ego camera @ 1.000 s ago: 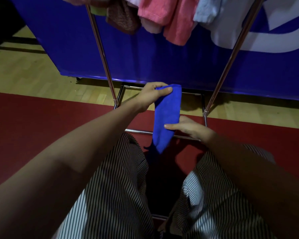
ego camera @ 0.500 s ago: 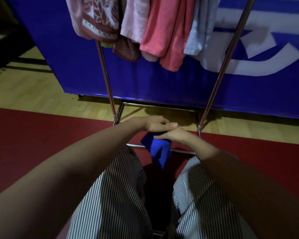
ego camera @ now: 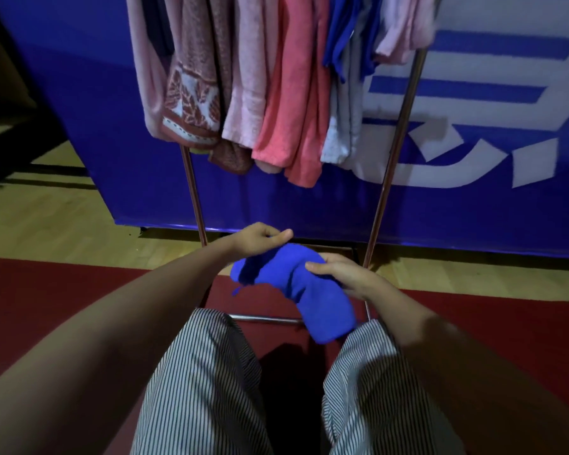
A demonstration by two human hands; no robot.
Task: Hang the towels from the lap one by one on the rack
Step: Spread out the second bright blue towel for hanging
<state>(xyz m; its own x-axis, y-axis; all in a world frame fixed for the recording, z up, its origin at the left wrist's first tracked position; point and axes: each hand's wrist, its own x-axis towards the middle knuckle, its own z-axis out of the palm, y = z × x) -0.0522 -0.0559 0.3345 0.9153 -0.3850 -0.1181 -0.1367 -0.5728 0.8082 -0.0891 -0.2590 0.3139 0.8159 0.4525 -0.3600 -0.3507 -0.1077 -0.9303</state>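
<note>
A bright blue towel (ego camera: 296, 290) is bunched in front of my knees, its lower end drooping toward my right leg. My left hand (ego camera: 260, 239) pinches its upper left edge. My right hand (ego camera: 342, 274) grips it from the right side. Above and ahead stands the metal rack (ego camera: 393, 152) with copper-coloured legs. Several towels hang from it: a pink one (ego camera: 145, 77), a patterned brown one (ego camera: 191, 110), a light pink one (ego camera: 247, 93), a coral one (ego camera: 293, 110), a pale blue one (ego camera: 339, 126) and a dark blue one (ego camera: 342, 34). The top bar is out of frame.
My legs in striped trousers (ego camera: 204, 389) fill the bottom of the view. The rack's lower crossbar (ego camera: 263, 319) lies just beyond my knees on a red mat (ego camera: 46, 307). A blue banner (ego camera: 473, 208) with white shapes stands behind the rack on a wooden floor (ego camera: 46, 224).
The view has tilted up, showing more of the hung towels. My hands have moved apart, and the blue towel now spreads between them instead of hanging bunched below them.
</note>
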